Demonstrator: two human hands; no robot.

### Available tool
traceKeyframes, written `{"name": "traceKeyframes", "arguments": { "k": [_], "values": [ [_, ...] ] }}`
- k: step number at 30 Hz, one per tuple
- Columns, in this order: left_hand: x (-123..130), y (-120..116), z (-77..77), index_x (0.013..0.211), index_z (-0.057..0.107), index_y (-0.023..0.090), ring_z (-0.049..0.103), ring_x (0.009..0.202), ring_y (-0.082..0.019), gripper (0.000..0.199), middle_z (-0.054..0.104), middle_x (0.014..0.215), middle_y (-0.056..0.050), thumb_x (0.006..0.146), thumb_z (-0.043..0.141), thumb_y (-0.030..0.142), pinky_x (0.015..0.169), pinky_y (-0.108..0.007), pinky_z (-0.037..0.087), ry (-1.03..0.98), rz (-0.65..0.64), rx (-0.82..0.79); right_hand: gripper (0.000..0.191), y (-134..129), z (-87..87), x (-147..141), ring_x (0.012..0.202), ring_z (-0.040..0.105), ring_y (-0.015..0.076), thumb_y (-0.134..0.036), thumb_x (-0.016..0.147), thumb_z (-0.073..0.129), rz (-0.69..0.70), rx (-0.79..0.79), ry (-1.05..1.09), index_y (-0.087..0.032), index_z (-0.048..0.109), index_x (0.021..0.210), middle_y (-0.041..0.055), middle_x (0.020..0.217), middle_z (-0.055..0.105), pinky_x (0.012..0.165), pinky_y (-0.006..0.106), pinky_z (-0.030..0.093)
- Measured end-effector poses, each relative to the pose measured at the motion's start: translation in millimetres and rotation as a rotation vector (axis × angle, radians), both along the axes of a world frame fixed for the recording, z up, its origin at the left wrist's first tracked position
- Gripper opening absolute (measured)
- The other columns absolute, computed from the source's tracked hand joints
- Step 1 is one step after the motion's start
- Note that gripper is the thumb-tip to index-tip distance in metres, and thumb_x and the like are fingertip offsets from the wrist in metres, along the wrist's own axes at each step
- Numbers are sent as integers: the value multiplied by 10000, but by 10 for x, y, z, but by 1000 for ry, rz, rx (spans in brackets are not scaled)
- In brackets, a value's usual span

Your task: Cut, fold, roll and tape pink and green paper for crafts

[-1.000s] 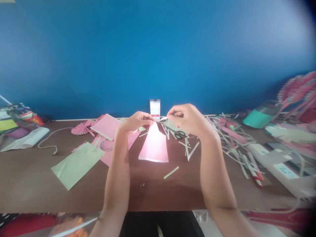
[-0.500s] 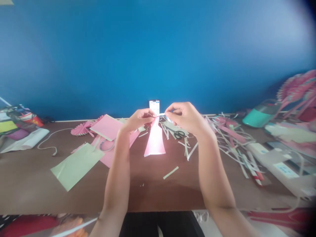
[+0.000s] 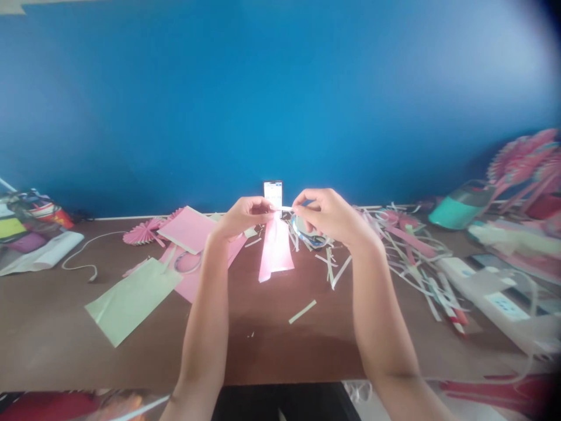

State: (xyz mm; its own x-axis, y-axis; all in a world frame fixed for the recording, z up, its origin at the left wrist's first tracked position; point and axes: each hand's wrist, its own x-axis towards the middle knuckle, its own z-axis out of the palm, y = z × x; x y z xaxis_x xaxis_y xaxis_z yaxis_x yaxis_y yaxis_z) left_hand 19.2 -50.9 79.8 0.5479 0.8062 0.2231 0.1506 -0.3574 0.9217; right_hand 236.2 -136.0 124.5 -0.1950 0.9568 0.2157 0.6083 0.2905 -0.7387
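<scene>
A pink piece of paper, narrow at the top and flaring toward the bottom, hangs over the table. My left hand is closed, pinching its narrow top end between thumb and fingers. From there a short white strip of tape runs across to my right hand, whose thumb and forefinger pinch the strip's other end. Below the right fingers shows a ring-shaped tape roll, partly covered by that hand. Right behind the paper, a phone with a lit screen leans upright near the wall.
Pink sheets and a pale green sheet lie left, near a pink pleated rosette and a white cable. Paper strips are scattered right, beside pens, a power strip and a teal container.
The paper has turned slightly, showing a fold at its lower left. The tape roll has come into view below my right hand, in front of the scissors. Both hands keep their pinch.
</scene>
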Motion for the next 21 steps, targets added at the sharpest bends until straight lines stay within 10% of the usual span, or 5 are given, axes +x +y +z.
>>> {"name": "traceKeyframes", "arguments": {
  "k": [21],
  "values": [
    [30,67,-61,1110,615,136,617,851,-141,443,660,1012,-98,732,754,323,707,-235,473,-94,-15,-16,209,64,-46,9,441,485,99,-364,900,521,63,-48,50,-184,619,940,27,613,644,488,274,350]
  ]
}}
